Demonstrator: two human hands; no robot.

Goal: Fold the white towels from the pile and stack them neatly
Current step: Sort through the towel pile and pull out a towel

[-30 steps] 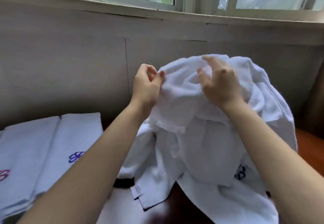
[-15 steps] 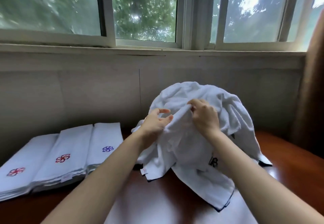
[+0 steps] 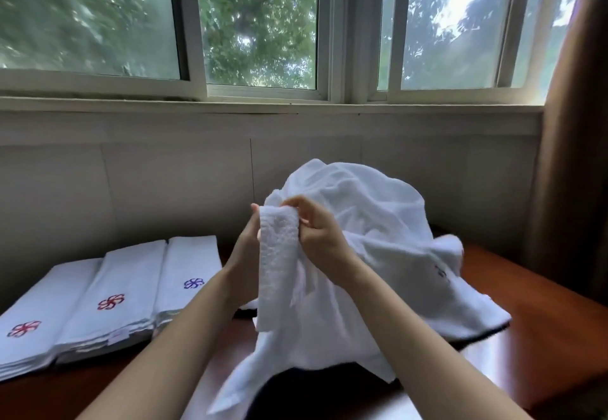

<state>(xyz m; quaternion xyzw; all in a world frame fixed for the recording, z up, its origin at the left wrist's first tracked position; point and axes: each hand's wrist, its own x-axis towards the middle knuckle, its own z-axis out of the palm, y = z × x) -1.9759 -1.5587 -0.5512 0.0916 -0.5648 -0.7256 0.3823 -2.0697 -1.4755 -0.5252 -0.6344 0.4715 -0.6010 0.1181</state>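
Head view: both hands, left [image 3: 245, 251] and right [image 3: 320, 235], pinch a nubby white terry towel [image 3: 278, 255] edge.

Two bare forearms, hands [image 3: 316, 235] unadorned

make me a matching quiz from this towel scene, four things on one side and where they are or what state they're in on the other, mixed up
Things:
1. towel strip
2. loose towel pile
3. blue-flower folded towel
4. curtain

Places or states:
A. hangs at the far right by the window
B. heaped and unfolded on the table
C. held up between both hands
D. lies flat, nearest the hands in the folded row

Pairs: 1-C, 2-B, 3-D, 4-A
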